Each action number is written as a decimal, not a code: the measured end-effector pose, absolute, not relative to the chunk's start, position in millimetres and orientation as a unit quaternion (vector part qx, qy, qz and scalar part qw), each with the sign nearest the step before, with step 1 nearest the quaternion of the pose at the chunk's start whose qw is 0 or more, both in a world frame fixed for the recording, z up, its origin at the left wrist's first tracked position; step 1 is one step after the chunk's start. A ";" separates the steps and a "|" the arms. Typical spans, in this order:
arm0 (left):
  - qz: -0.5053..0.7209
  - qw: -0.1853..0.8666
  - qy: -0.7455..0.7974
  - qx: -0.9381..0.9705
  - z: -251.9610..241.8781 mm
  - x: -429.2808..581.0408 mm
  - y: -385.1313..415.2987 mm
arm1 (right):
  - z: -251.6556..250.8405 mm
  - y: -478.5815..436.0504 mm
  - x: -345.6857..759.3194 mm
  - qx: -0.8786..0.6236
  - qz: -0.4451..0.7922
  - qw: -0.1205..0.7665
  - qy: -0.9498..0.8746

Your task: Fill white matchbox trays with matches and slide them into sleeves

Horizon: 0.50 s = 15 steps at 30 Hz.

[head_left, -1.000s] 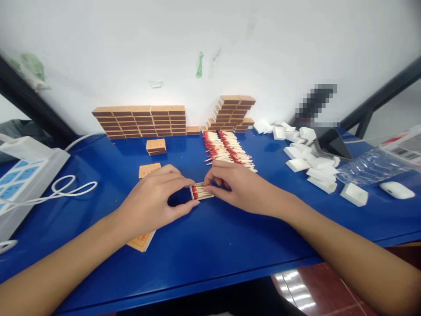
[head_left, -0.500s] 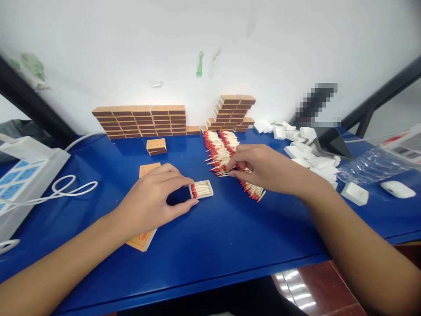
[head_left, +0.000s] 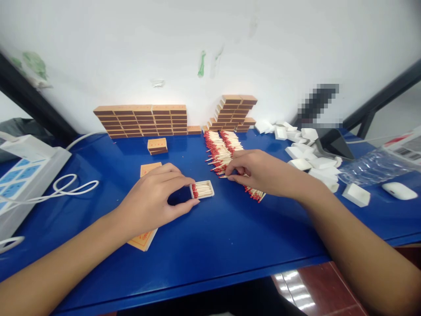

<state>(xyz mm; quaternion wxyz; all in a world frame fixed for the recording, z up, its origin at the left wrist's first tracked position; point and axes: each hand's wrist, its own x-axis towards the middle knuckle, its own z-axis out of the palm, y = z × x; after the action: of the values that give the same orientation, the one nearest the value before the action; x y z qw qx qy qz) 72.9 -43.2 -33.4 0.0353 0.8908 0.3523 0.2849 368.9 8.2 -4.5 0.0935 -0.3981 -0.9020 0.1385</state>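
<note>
A small white matchbox tray (head_left: 206,195) with red-headed matches (head_left: 201,188) lying in it rests on the blue table. My left hand (head_left: 156,197) grips its left end between thumb and index finger. To the right, my right hand (head_left: 256,171) pinches a match (head_left: 222,176), its red head pointing left, at the near edge of a spread pile of loose matches (head_left: 219,151). Part of that pile is hidden behind the right hand. Under and beside my left hand are orange matchbox sleeves (head_left: 143,241), partly covered.
Stacked matchboxes (head_left: 141,120) line the wall, with a stepped stack (head_left: 235,109) farther right. One short pile of matchboxes (head_left: 157,146) stands nearer. White trays (head_left: 304,151), a clear plastic wrapper (head_left: 371,169) and a white mouse-like object (head_left: 399,190) lie right. A power strip (head_left: 36,175) with cable is left.
My right hand has shifted slightly down and left, and the pinched match now shows apart from the pile's edge. My left hand stays on the tray.
</note>
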 end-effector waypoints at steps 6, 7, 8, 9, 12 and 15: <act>0.279 0.034 0.356 0.891 -33.3 72.8 -43.5 | -10.5 6.4 362.9 -0.386 0.131 0.097 -0.908; 0.278 0.034 0.356 0.891 -33.3 73.0 -43.5 | -11.0 6.1 362.0 -0.383 0.134 0.099 -0.909; 0.279 0.034 0.356 0.891 -33.3 73.2 -43.4 | -11.3 5.9 361.5 -0.381 0.137 0.101 -0.909; 0.279 0.034 0.356 0.891 -33.3 73.3 -43.3 | -11.5 5.8 361.2 -0.381 0.138 0.106 -0.908; 0.279 0.033 0.351 0.893 -33.2 73.3 -43.3 | -11.6 6.5 361.9 -0.386 0.129 0.117 -0.906; 0.278 0.031 0.351 0.893 -32.9 73.0 -43.5 | -11.4 7.6 363.5 -0.386 0.114 0.119 -0.908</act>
<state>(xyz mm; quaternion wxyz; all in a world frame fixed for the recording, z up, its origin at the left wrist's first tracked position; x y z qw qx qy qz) 73.0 -43.5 -32.9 0.0312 0.8934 0.3514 0.2783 363.5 7.6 -11.4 0.1191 -0.3862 -0.9075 0.1143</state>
